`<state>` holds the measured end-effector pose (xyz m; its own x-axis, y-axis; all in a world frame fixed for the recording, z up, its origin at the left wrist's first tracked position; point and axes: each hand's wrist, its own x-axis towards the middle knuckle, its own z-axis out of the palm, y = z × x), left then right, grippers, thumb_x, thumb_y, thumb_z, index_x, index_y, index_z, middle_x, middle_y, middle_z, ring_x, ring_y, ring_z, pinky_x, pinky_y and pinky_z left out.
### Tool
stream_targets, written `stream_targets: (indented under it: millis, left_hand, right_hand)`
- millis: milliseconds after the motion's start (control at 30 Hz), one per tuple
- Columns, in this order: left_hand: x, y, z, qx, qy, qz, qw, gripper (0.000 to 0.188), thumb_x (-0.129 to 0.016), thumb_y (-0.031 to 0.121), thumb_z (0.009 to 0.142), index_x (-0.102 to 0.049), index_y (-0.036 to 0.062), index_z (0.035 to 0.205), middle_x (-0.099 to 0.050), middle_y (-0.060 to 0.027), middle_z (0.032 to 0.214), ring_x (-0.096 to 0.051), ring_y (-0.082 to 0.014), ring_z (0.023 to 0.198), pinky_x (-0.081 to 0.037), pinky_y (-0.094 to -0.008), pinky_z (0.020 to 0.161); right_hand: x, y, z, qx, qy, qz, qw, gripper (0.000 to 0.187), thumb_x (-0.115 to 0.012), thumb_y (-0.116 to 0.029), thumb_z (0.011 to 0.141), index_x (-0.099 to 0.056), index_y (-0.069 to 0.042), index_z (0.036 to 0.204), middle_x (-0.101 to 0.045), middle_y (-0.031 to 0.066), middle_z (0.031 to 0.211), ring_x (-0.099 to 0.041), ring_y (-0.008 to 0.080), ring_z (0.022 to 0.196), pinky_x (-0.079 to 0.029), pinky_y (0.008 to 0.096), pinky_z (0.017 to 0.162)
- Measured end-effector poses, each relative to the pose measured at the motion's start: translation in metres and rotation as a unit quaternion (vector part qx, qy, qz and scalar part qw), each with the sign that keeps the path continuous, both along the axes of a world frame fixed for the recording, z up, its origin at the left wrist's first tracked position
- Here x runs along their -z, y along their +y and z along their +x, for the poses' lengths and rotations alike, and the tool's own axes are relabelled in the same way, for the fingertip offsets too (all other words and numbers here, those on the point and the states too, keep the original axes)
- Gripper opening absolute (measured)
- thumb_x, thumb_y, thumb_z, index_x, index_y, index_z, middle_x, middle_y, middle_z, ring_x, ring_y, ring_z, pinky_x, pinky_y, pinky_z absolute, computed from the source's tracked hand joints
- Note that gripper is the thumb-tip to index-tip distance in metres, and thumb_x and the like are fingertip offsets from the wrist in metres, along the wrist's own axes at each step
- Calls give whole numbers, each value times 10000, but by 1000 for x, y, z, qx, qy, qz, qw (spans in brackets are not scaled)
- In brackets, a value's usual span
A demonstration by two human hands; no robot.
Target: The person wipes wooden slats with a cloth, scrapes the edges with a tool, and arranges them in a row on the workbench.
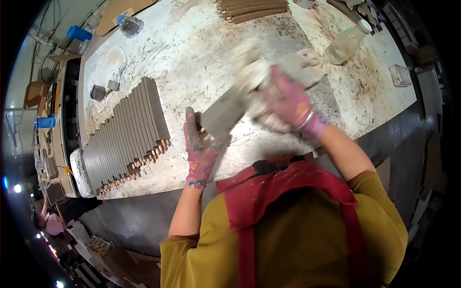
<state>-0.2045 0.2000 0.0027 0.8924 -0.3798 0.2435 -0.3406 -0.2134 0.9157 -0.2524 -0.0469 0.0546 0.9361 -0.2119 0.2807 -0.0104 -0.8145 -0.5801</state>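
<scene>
My left hand (199, 156), in a pink patterned glove with grey fingertips, grips the near end of a flat grey board (222, 113). Light wooden pegs stick out of that end beside my fingers. In its pink glove, my right hand (288, 98) is closed on a whitish rag (254, 74), which is pressed on the board's far end and hides it. Both rag and right hand are smeared by motion. Left of my left hand, a row of similar grey boards (127, 132) stands packed side by side, with pegs along the near ends.
A stained white table (192, 57) lies under everything. A brown stack of slats (252, 9) is at the far edge. On the right are a cloudy bottle (346, 43) and a small wrapped block (400, 76). A dark cup (98, 92) and a clear jug (130, 26) stand left. Another person (52, 223) is far left.
</scene>
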Motion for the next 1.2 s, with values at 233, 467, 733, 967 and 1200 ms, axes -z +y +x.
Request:
stream_targets:
  millis: [233, 467, 733, 967, 1200]
  left_hand:
    - [3, -1, -12, -13, 60, 16, 998, 778, -782, 144, 713, -398, 71, 1387, -419, -164, 1321, -510, -283, 1150, -475, -382, 946]
    - [-12, 28, 32, 67, -176, 433, 882, 702, -722, 359, 740, -474, 69, 1330, -492, -226, 1256, -434, -400, 1212, -359, -492, 1021]
    - [-11, -38, 43, 138, -96, 365, 916, 623, -654, 295, 792, -457, 81, 1343, -502, -190, 1085, -524, -358, 997, -446, -442, 873]
    - [-36, -32, 69, 109, -195, 455, 862, 624, -662, 211, 770, -455, 165, 1357, -535, -146, 948, -561, -317, 845, -483, -421, 725]
    - [-50, 39, 151, -11, -353, 585, 730, 534, -579, 135, 797, -498, 142, 1325, -561, -148, 1052, -573, -330, 935, -480, -407, 794]
  right_hand:
    - [67, 16, 43, 21, 222, -168, 960, 250, -461, -166, 887, -525, 31, 1026, -636, 183, 837, -629, 288, 602, -527, 402, 530]
    - [73, -107, -10, 153, 158, -98, 970, 412, -587, -276, 865, -510, 2, 1160, -535, 226, 1210, -551, 442, 1008, -454, 472, 865]
    - [106, -114, -26, 138, 15, -157, 978, 422, -632, -215, 834, -527, 21, 1167, -509, 206, 1254, -515, 399, 1107, -438, 436, 930]
    - [106, -115, -28, 166, 44, -96, 980, 495, -629, -236, 836, -502, 20, 1240, -519, 245, 1240, -513, 401, 1125, -428, 440, 959]
    - [104, -110, -29, 169, 41, -122, 977, 461, -612, -297, 830, -528, -11, 1182, -504, 200, 1247, -530, 375, 1057, -439, 429, 918]
